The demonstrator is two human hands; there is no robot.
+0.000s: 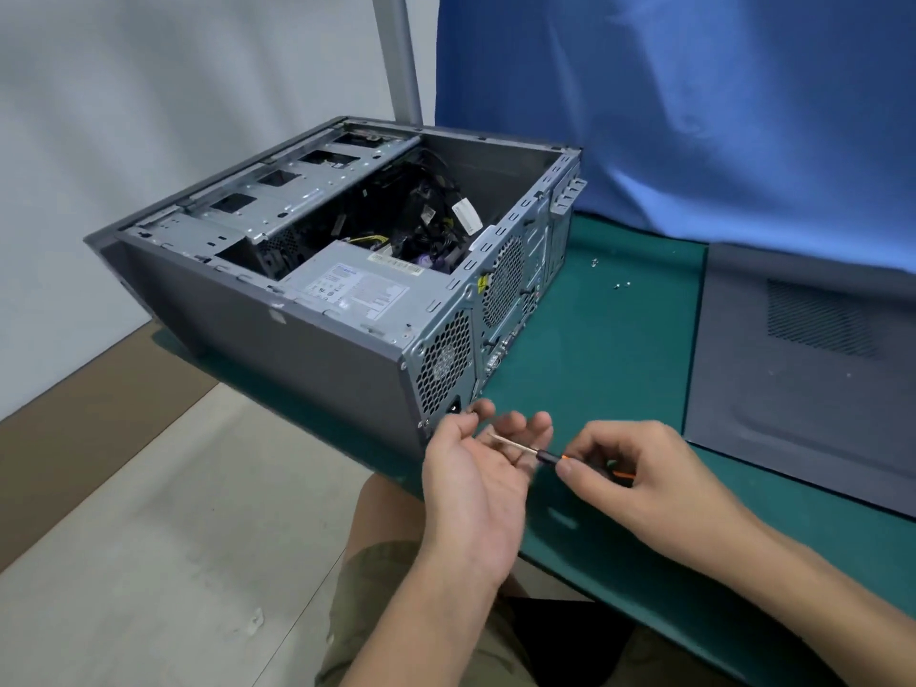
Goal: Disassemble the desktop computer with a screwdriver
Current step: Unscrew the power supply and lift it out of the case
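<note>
Right hand [639, 483] is gripping screwdriver [550, 456], shaft lying across open palm-up left hand [476, 478]; tip could be jabbing skin; computer case [297, 369] seems overhanging worktop's [619, 369] left edge, risking tipping.

Soft even light, wide-angle edge distortion

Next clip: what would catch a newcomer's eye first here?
The open computer case lies on its side on the green mat, cables and power supply exposed. Nearest the camera, the right hand holds a screwdriver whose shaft lies over the open left hand; the side panel lies at right.
</note>
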